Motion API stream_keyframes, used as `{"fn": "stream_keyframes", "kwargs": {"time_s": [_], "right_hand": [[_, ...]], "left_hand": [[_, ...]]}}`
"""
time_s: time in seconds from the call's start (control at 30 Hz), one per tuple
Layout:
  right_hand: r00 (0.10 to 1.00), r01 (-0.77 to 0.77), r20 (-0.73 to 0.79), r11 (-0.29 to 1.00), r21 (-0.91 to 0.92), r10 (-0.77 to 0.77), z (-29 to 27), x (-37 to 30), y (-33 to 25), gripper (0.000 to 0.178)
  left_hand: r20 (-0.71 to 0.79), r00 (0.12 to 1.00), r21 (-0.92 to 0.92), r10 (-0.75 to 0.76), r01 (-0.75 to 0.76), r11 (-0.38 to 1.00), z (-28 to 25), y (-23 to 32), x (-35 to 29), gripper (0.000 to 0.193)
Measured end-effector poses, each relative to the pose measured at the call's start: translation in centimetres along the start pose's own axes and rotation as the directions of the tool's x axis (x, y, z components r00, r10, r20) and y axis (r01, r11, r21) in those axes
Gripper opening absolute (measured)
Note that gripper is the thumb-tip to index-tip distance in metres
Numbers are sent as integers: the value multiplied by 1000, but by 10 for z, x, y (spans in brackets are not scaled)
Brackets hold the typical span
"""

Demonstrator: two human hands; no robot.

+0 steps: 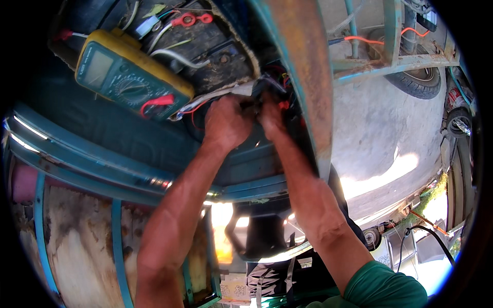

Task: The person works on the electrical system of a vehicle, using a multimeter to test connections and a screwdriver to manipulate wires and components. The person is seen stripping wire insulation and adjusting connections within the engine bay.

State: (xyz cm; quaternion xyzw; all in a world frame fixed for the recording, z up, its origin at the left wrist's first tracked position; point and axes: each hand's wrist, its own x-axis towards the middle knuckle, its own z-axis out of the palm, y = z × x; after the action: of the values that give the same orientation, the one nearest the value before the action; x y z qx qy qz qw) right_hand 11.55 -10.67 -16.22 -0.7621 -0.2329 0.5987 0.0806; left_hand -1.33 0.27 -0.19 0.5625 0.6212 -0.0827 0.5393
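Both hands meet frame centre, working the wire bundle (257,95) at the edge of a dark, grimy compartment. Left hand (227,123) curled tight on the wires; right hand (270,117) pinched on them too, fingertips hidden. Looks like mid-connection/tracing step; next move prob needs fine pinch, not force. Upper left: yellow-cased multimeter (128,77), red lead. Rusty teal steel frame bar (308,77) runs down just right of hands. Tyre (418,82) upper right.
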Motion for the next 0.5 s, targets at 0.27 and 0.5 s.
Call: {"fn": "stream_keyframes", "kwargs": {"time_s": [0.27,0.5], "right_hand": [[1000,-2,16,996,-86,3,0,5,8,47],[990,-143,21,974,177,142,-2,-6,-22,38]], "left_hand": [[39,993,202,110,-116,972,-5,9,-3,27],[28,990,196,138,-141,970,-1,6,-3,28]]}}
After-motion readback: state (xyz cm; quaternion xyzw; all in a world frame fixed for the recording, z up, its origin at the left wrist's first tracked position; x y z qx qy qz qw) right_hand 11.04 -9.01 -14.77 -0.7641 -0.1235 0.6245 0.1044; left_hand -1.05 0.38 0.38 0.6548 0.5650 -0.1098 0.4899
